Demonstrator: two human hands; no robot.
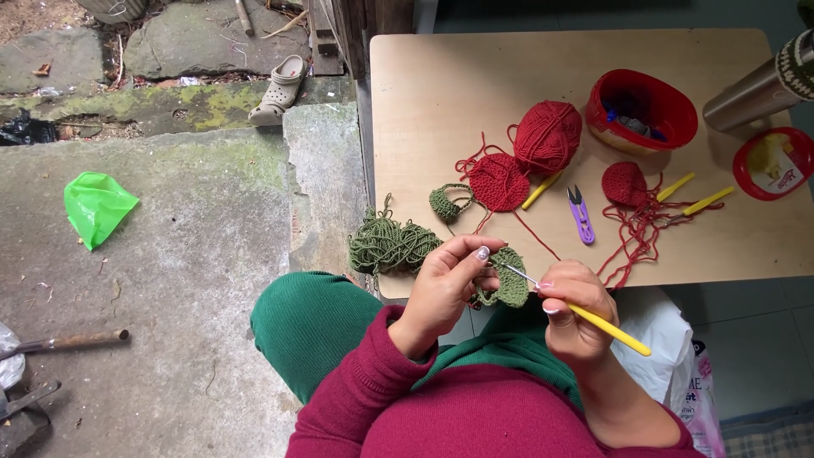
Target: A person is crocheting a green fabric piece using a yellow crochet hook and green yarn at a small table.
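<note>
Over the near edge of the counter (424, 93), the left hand (445, 284) is closing its fingers around a small green crochet piece (509, 284), pinching it. The right hand (577, 318) is gripping a yellow hook (606, 326), fist closed around the handle. The hook's long axis is running diagonally, its metal tip pointing up-left into the piece. Green yarn (390, 246) is lying just beside the left hand.

**Yarn, plastic, wood and stone**

Matt, fuzzy green crochet piece (511, 287) meets a crochet hook (585, 314) with a thin shiny metal tip and smooth yellow plastic handle. The tabletop (441, 93) is pale, smooth wood. A glossy red plastic bowl (642, 110) sits there. The stone floor (186, 212) looks rough and mossy.
</note>
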